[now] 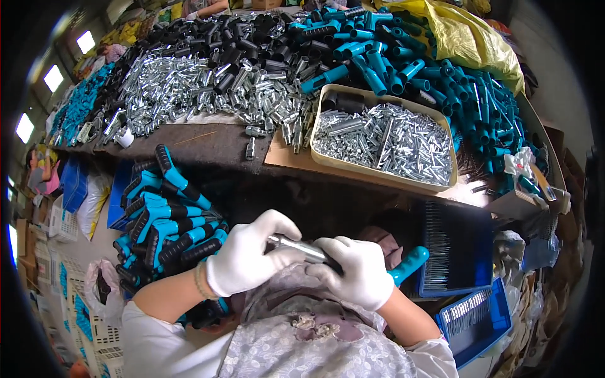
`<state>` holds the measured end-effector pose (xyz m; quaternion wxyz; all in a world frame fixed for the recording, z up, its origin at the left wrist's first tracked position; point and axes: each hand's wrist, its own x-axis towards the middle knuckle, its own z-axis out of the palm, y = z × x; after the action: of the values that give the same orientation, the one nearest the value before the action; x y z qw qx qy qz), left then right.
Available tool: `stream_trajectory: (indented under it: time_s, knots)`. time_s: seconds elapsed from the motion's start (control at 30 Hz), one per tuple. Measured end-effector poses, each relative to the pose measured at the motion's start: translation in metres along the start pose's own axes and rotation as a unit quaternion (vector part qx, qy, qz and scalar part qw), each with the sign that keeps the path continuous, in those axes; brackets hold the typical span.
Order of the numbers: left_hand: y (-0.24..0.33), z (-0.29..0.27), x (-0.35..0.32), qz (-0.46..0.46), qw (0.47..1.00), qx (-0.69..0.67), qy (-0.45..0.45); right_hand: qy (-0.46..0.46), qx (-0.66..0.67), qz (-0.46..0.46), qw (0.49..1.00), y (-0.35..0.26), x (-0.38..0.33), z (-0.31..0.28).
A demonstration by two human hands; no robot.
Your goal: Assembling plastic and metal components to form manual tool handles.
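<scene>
Both my hands wear white gloves and meet above my lap. My left hand (pixel 249 255) is closed, thumb and fingers around a shiny metal cylinder (pixel 307 251). My right hand (pixel 359 271) grips the dark part at the cylinder's other end. A rounded teal handle end (pixel 409 264) sticks out beyond my right wrist; the hand hides whether it joins the cylinder. Left of my left hand lies a heap of teal-and-black handles (pixel 167 220), below the bench edge.
The bench (pixel 208 142) ahead carries heaps of metal fittings (pixel 170 91), black sleeves (pixel 220 44) and teal tubes (pixel 372 66). A cream tray (pixel 320 148) holds small metal pins. At right stand a blue bin of metal rods (pixel 457 291) and another blue bin (pixel 501 315). White crates (pixel 104 337) are at left.
</scene>
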<state>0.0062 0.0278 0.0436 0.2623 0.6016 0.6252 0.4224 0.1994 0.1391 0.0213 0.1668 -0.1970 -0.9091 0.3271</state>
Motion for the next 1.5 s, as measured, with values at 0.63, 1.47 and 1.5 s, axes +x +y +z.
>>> stream_trajectory:
  time_s: [0.63,1.47,1.5]
  knots:
    - [0.048,0.037,0.019,0.150,0.887,-0.433,0.049,-0.156,0.278,-0.090,0.944,0.012,0.020,0.023]
    - [0.026,0.047,-0.013,0.097,0.910,-0.370,0.159,-0.027,0.373,-0.063,0.925,0.006,0.023,0.057]
    - [0.020,0.035,-0.006,0.074,0.907,-0.402,0.100,-0.080,0.397,-0.078,0.911,0.011,0.052,0.080]
